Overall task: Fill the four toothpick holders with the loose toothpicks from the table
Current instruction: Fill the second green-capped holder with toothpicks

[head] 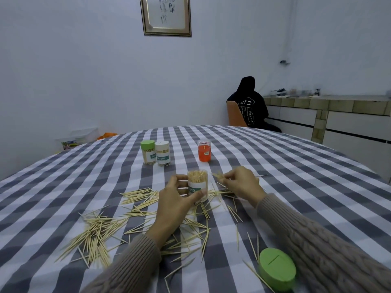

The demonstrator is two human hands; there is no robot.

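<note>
— How many holders can you count?

— Four. A green-lidded holder and a cream-lidded holder touch at the far side of the checked table, an orange holder stands apart to their right, and an open holder, packed full, stands nearest.

— And the hands?

— The left hand curls round the open holder. The right hand, just beside it, pinches a few toothpicks. Loose toothpicks lie scattered around both wrists; one green lid lies near the right sleeve.

The room looks dim and bluish, with soft, faint shadows. The table bends round at the edges, and far things look fuzzy.
</note>
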